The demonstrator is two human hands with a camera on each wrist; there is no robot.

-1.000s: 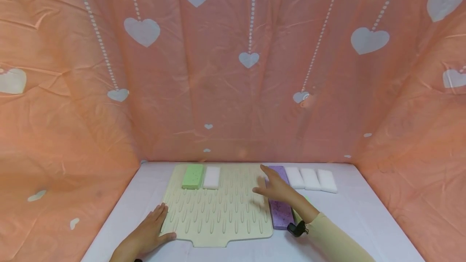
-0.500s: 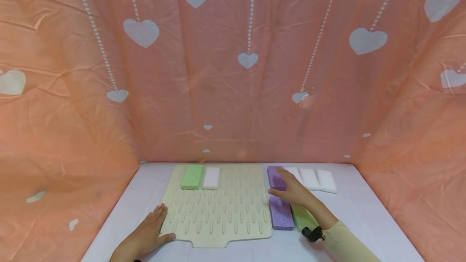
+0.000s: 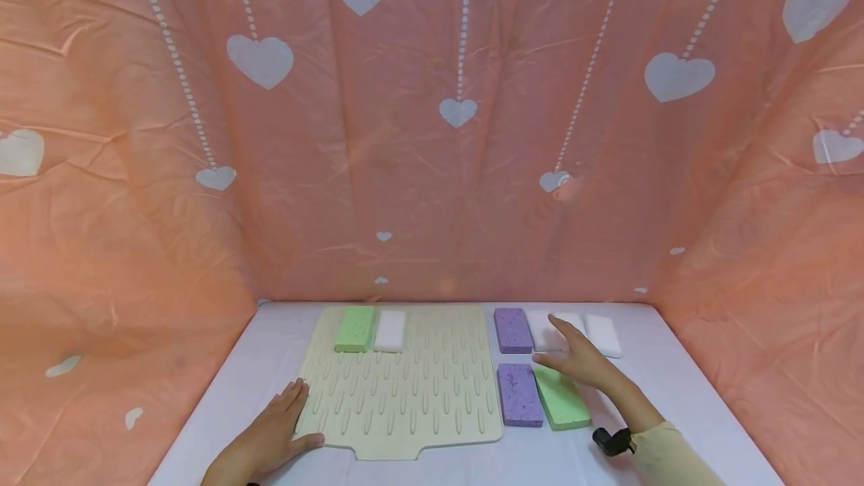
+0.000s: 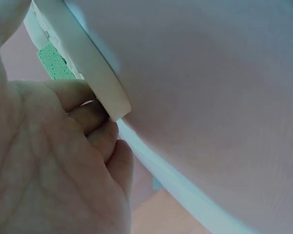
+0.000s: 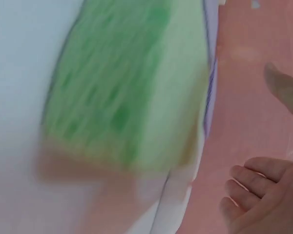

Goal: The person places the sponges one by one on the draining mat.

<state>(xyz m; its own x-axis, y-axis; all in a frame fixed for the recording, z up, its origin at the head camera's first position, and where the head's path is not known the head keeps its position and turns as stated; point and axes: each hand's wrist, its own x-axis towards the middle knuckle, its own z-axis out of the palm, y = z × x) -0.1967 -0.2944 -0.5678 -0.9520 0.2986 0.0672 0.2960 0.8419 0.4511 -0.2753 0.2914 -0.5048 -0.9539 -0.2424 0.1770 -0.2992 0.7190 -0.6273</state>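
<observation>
While the left hand (image 3: 266, 430) lies at the near left corner of a beige ridged mat (image 3: 398, 403), its fingers touch the mat's left edge, thumb spread apart toward the front edge. Left wrist view: those fingers look relaxed, slightly bent at the rim.

Right hand (image 3: 582, 358): fingers extended, thumb well apart, reaching above the right part of the layout. Palm side shows in the right wrist view, where the green block is large and blurred.

Beneath and just beyond the right hand, a row of three white sponges (image 3: 603, 336); the hand partly covers the middle one. To this hand's left, past its fingertips, the far purple sponge (image 3: 513, 331), beside the row. Nearer the body and left of the hand, the near purple sponge (image 3: 520, 396); right of it and just below the thumb, the near green sponge (image 3: 562, 398), lying flat, slightly angled.

Beyond the left hand, on the mat's far left part: a green sponge (image 3: 355, 329), then a small white sponge (image 3: 390, 331) to its right, side by side.

Behind the right hand, a black wrist camera (image 3: 613, 442) and a pale yellow sleeve (image 3: 675, 456). White desk (image 3: 472, 463) under everything; far beyond both hands, a peach heart-print cloth (image 3: 432, 193).
</observation>
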